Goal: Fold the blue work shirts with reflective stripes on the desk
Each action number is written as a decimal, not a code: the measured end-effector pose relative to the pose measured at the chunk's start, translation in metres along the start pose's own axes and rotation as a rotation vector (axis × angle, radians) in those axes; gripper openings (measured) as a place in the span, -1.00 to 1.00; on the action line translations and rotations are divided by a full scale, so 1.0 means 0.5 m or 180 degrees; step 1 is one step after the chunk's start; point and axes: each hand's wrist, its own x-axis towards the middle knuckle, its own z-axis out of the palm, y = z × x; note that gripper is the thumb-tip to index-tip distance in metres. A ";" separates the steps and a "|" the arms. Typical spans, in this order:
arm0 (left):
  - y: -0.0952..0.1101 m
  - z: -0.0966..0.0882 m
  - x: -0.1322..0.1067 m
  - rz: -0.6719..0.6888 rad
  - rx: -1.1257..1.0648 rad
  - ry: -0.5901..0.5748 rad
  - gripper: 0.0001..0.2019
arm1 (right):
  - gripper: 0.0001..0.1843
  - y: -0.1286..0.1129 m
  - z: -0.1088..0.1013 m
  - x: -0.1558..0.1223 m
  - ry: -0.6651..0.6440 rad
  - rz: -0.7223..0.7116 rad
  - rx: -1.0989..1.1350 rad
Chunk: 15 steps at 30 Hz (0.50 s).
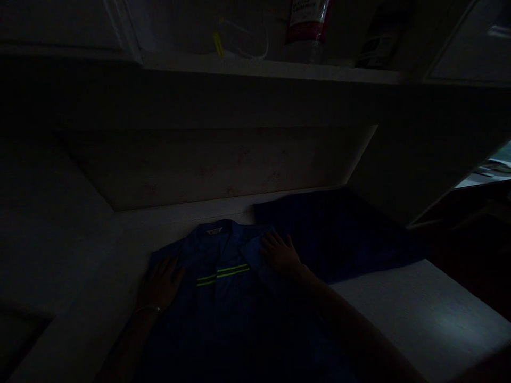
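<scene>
A blue work shirt (215, 308) with a collar, a neck label and two yellow-green stripes across the chest is spread out on a white surface (435, 314). On its left shoulder side in the picture lies my left hand (160, 282), flat, with a thin bracelet at the wrist. My right hand (280, 252) rests flat on the other shoulder or sleeve, fingers stretched out. Beyond that hand lies a darker blue folded cloth (347, 234), touching the shirt's edge. The dim light hides the shirt's lower part.
Above runs a white shelf (271, 69) holding a red and white tube (306, 24), a clear looped item with a yellow part (218, 43) and a dark container (377, 42). Panels rise behind and at both sides. Several items sit on a bright ledge (489, 173) far right.
</scene>
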 end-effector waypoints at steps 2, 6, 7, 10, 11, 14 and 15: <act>0.004 -0.003 -0.005 -0.0054 -0.0037 0.0039 -0.52 | -0.42 -0.008 -0.030 -0.008 0.0054 0.0041 0.0012; 0.019 -0.005 -0.020 -0.0239 0.0162 0.0496 -0.46 | -0.42 -0.019 -0.073 -0.072 0.0656 0.0185 -0.0022; 0.022 -0.003 -0.021 -0.0235 0.0222 0.0563 -0.45 | -0.42 -0.018 -0.071 -0.095 0.0778 0.0171 -0.0041; 0.022 0.007 -0.014 -0.0057 0.0250 0.0123 -0.44 | -0.43 -0.012 -0.036 -0.152 0.0680 -0.0132 -0.0043; 0.019 0.008 -0.007 -0.0011 0.0220 -0.0097 -0.45 | -0.44 -0.011 -0.023 -0.163 0.0555 -0.0231 -0.0010; 0.005 -0.004 0.011 0.0004 -0.0043 -0.0273 -0.45 | -0.42 -0.010 -0.008 -0.174 0.0348 -0.0237 0.0233; -0.002 -0.015 0.010 -0.0037 -0.0231 -0.0154 -0.45 | -0.41 -0.008 -0.014 -0.176 0.0382 -0.0168 0.0370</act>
